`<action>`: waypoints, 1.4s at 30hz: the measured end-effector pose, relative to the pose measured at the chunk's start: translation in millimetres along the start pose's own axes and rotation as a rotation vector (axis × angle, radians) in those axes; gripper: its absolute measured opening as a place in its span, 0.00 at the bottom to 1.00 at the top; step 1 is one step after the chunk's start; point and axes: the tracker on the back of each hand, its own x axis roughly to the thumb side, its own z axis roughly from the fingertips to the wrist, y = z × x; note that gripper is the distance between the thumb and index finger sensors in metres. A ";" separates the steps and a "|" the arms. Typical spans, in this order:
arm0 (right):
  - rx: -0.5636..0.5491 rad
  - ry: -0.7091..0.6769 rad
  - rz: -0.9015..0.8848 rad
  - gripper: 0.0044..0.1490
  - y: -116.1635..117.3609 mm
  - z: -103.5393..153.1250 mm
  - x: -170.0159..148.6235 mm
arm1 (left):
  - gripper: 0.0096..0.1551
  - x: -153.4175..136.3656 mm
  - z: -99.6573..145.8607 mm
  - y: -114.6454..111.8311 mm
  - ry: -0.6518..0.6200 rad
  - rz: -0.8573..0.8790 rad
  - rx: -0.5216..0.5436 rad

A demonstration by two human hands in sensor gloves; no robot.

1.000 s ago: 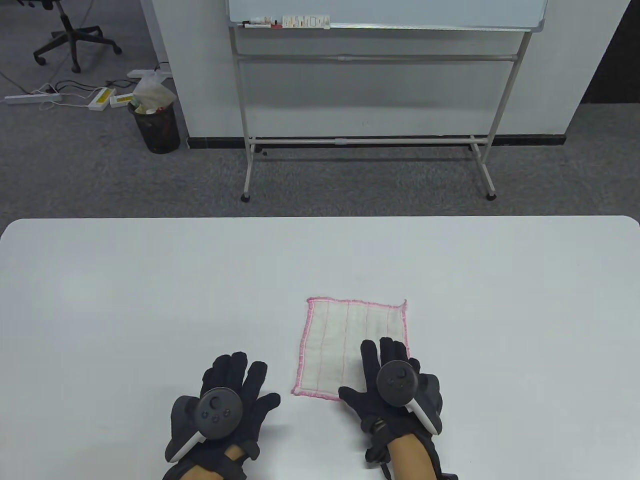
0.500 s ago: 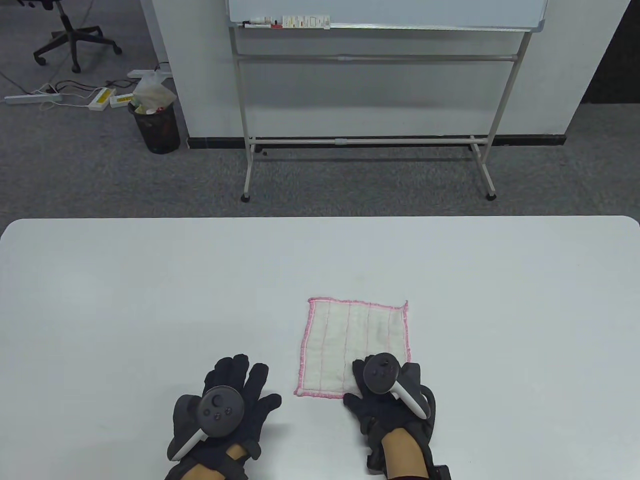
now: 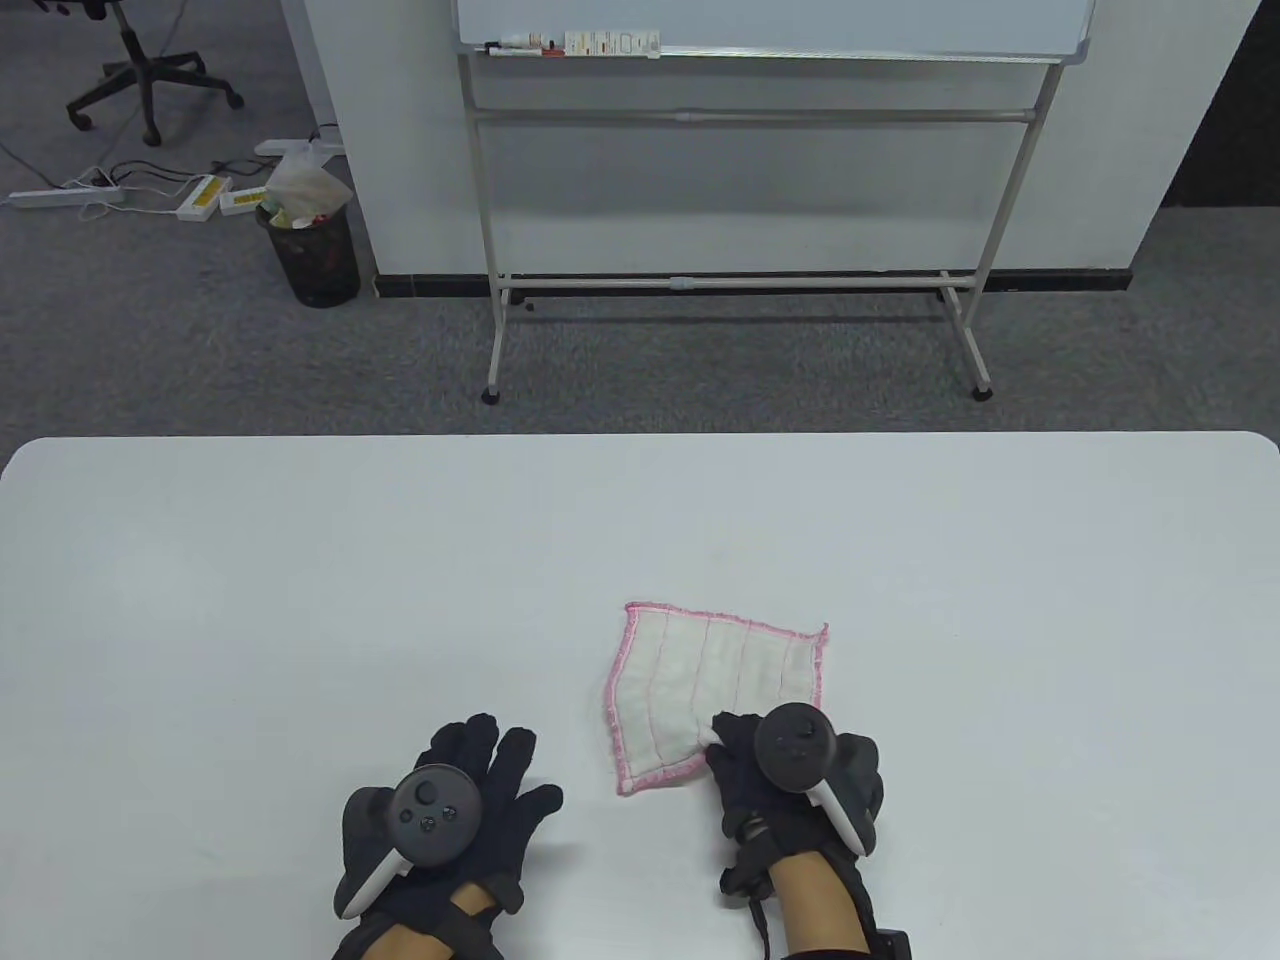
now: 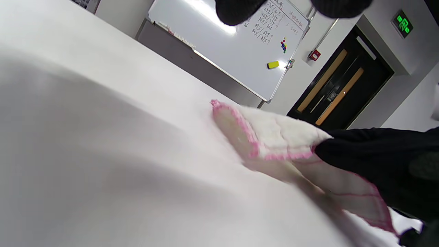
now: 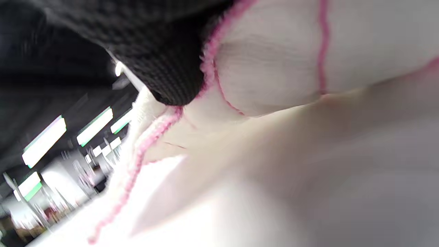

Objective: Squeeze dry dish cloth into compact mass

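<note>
Left: left hand flat on the white desk, fingers spread and released, grasping nothing, tracker on its back. Centre: white dish cloth with pink edging, on the desk just right of the left hand, skewed, near corner raised off the surface. Right: right hand at the cloth's near right corner, fingers clenched on that corner; in the left wrist view, cloth lifted and folded where the black glove grips it. Right wrist view: glove fabric pressed against pink-hemmed cloth, blurred.
</note>
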 end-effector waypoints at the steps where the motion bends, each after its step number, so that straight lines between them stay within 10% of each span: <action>1: -0.004 0.005 -0.085 0.31 -6.7 0.9 1.3 | 0.42 2.1 0.3 -1.1 -0.003 0.036 -0.030; 12: 0.307 -0.018 -0.891 0.34 2.0 16.1 21.1 | 0.54 9.0 4.9 -18.1 0.001 0.485 -0.288; 24: 0.798 -0.248 -1.259 0.33 51.6 39.8 71.1 | 0.57 11.3 4.8 -41.6 -0.118 1.271 -0.528; 32: 0.745 -0.206 -1.119 0.33 48.5 37.7 65.5 | 0.42 1.6 0.4 -19.1 -0.157 1.235 -0.193; 42: 0.182 -0.402 -0.636 0.43 0.0 52.8 81.6 | 0.32 -6.3 6.8 4.5 -0.095 0.998 0.128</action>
